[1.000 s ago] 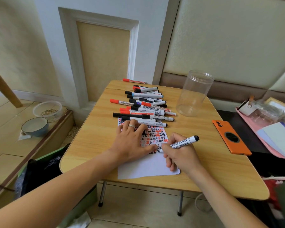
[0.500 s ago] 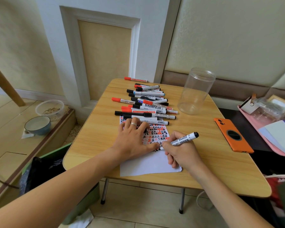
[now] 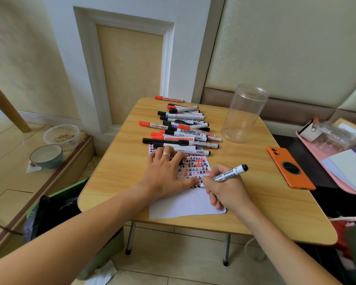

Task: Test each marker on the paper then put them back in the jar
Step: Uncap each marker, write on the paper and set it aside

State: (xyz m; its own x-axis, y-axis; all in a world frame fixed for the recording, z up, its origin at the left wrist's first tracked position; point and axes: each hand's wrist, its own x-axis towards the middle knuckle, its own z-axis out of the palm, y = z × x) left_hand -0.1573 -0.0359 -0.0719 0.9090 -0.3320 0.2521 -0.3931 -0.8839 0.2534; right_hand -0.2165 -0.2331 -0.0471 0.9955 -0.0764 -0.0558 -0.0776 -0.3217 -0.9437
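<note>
1. Since the earlier frames almost nothing has shifted: both hands stay on the paper (image 3: 185,204) and the marker in the writing hand keeps the same slant, with only the head view drifting a little.
2. The wooden table (image 3: 115,175) carries everything: the paper lies at its near edge, the upper part filled with red and black test marks, the lower part blank.
3. The clear jar (image 3: 244,114) stands upright at the far right of the table, well apart from the paper; no marker shows inside it.
4. The pile of markers (image 3: 183,132), red and black capped, lies across the far end of the paper and beyond it.
5. An orange phone (image 3: 290,168) lies flat to the right, well apart from the paper.
6. The left hand (image 3: 167,173) presses flat on the paper with fingers spread, pinning the sheet.
7. The right hand (image 3: 228,192) pinches the black whiteboard marker (image 3: 228,174) in a pen grip, tip down at the edge of the marks; the tip itself is hidden behind the fingers.
8. To do this stroke well, I judge that the flat hand should keep the sheet pinned, the stroke stay short and land on blank paper, and the marker be capped before it goes to the jar.
</note>
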